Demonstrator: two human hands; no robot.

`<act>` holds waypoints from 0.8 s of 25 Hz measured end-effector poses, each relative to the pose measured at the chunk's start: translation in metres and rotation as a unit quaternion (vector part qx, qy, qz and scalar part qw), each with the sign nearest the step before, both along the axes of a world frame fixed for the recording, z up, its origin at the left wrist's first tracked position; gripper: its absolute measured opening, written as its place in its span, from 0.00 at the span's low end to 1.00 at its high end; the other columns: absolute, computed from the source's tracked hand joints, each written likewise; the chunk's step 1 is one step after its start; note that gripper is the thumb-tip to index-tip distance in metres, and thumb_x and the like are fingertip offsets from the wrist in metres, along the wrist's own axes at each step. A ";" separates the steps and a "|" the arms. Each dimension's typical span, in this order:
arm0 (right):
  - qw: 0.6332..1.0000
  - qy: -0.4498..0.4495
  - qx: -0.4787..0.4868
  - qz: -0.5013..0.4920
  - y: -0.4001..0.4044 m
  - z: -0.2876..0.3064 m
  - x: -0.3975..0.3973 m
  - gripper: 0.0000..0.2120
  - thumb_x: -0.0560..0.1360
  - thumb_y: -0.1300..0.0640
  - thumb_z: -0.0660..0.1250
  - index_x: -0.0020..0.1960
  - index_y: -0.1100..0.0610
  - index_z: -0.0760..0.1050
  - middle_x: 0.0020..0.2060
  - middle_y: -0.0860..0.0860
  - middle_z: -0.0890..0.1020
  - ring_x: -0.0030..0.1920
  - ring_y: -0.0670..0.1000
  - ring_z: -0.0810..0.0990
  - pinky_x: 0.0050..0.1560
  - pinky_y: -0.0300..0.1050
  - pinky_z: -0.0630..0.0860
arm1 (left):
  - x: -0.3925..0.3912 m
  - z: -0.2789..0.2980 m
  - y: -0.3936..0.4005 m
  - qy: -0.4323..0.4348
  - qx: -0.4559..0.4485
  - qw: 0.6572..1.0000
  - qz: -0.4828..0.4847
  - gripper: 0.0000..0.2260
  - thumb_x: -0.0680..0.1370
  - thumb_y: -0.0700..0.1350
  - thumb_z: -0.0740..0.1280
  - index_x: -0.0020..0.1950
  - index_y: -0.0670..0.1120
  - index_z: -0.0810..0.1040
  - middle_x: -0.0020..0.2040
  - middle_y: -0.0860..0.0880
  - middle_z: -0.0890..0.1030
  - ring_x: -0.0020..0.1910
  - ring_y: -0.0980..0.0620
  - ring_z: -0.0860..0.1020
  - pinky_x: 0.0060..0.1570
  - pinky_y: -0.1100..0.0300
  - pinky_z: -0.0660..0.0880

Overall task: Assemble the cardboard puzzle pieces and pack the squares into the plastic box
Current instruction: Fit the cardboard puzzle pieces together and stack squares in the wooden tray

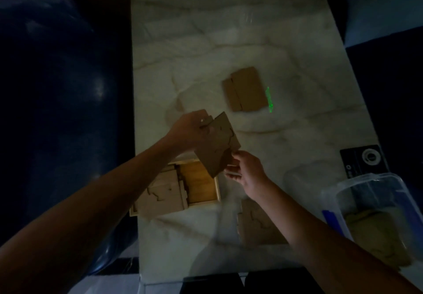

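An assembled cardboard puzzle square (218, 143) is held tilted above the table. My left hand (187, 131) grips its upper left edge, and my right hand (246, 171) pinches its lower right corner. Below it sits a wooden tray (206, 183) with more puzzle squares (162, 195) stacked in its left part. Another puzzle square (256, 225) lies flat on the table under my right forearm. The clear plastic box (375, 204) stands at the right edge with a cardboard square (375, 231) inside. A stack of plain cardboard squares (246, 89) lies farther back.
The marble table (206, 41) is narrow, with dark drops on its left and right sides. A clear lid (299, 176) lies left of the plastic box. A black card (364, 160) lies behind the box. A green light streak (269, 99) shows beside the far stack.
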State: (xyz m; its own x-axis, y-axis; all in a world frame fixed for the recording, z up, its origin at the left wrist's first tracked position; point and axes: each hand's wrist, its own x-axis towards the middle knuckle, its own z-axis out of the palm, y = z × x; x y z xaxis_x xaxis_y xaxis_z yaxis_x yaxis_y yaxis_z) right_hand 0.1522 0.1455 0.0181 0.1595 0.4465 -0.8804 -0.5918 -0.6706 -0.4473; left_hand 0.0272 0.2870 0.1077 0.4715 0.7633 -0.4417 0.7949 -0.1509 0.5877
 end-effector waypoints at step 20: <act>0.971 -0.142 0.045 0.187 -0.081 0.020 0.067 0.05 0.77 0.55 0.67 0.46 0.54 0.81 0.46 0.57 0.86 0.46 0.57 0.85 0.48 0.54 0.81 | -0.012 -0.016 -0.106 -0.110 -0.216 0.956 0.167 0.05 0.79 0.48 0.69 0.47 0.49 0.83 0.47 0.46 0.85 0.48 0.45 0.83 0.51 0.47 0.81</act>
